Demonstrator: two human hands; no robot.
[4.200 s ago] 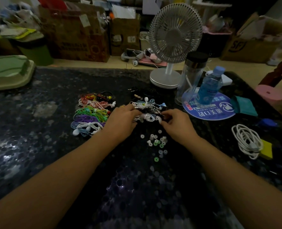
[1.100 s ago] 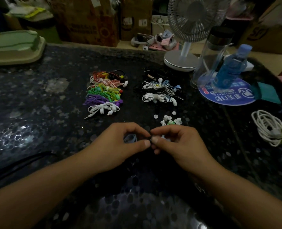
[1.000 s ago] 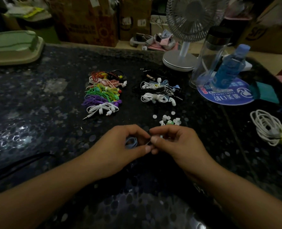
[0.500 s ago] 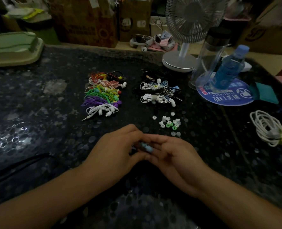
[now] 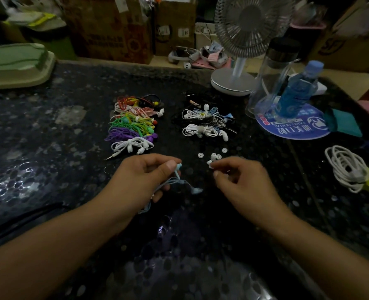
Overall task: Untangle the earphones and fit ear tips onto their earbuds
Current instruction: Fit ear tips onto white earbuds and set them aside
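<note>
Left hand: the left hand (image 5: 144, 178) has its grip clamped on light blue earphones (image 5: 174, 180), one earbud pinched up at the thumb, the other dangling just beside it over the table (image 5: 49, 169).
Right hand: the right hand (image 5: 242, 182) hovers apart from the left, fingers curled, grip pinched together; whether it holds an ear tip, I cannot tell.
Ear tips: loose white ear tips (image 5: 213, 156) lie scattered just beyond the right fingertips.
Bundles: a coloured earphone pile (image 5: 133, 124) sits left, a white and black earphone pile (image 5: 205, 122) right.
Side: a white cable coil (image 5: 345, 167) lies far right.
Back: a desk fan (image 5: 244, 40), a clear tumbler (image 5: 272, 79) and a blue bottle (image 5: 296, 92).
</note>
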